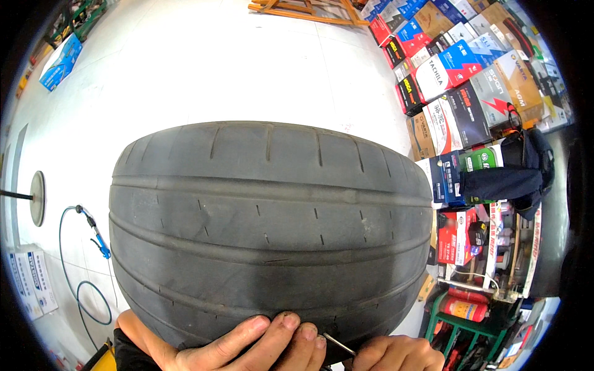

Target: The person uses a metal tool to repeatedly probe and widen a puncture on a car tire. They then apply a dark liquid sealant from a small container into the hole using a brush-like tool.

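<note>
The left hand (247, 352) lies open, gripping nothing, its 4 visible fingers close together and slanting across the near part of a black tyre's tread. Just beside it, the right hand (399, 357) curls closed on a thin metal tool (338, 344) (its rear end is hidden), angled toward the left fingertips. The tyre (272, 219) fills the centre; boxes (447, 71) stand right.

Floor (216, 68) bright, nearly blown out; darker shadow across lower tyre (272, 232); fisheye-bent edges, black corners.
</note>
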A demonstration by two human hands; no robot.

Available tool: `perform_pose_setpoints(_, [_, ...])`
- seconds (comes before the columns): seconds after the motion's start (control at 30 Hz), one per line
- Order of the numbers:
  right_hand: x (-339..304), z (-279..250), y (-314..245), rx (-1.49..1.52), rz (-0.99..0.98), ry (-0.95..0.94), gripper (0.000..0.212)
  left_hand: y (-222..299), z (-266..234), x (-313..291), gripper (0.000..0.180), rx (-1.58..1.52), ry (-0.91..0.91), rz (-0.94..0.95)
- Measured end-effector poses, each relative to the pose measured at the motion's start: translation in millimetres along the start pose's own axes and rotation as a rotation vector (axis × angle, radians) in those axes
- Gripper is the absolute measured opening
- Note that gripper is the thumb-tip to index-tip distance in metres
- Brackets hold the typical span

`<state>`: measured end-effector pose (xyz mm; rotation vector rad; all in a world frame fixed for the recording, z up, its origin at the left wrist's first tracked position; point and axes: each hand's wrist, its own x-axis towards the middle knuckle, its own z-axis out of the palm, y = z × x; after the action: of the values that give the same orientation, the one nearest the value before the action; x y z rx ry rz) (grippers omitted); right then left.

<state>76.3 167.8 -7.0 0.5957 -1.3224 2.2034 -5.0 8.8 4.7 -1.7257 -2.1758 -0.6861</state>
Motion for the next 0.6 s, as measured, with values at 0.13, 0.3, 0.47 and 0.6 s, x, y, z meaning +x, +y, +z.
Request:
perform_pose_setpoints(0.13, [-2.3,-0.7,-1.7,-0.034,0.022,0.038,0.046,-2.3,2.5,1.7,0.022,-0.021,-0.015,0.018])
perform_pose_setpoints(0.3, [-0.6,-1.4,2.6,0.023,-0.053,0.012,0.046,-0.5,1.3,1.3,0.022,-0.017,-0.015,0.003])
perform_pose_setpoints(0.47, [-1.4,-1.5,2.4,0.023,-0.035,0.008,0.046,-0.2,-0.9,1.6,0.023,-0.004,-0.031,0.003])
perform_pose_setpoints(0.6, [0.2,3.1,-3.4,-0.064,0.066,0.065,0.045,1.5,0.5,-0.9,0.024,-0.012,-0.011,-0.017])
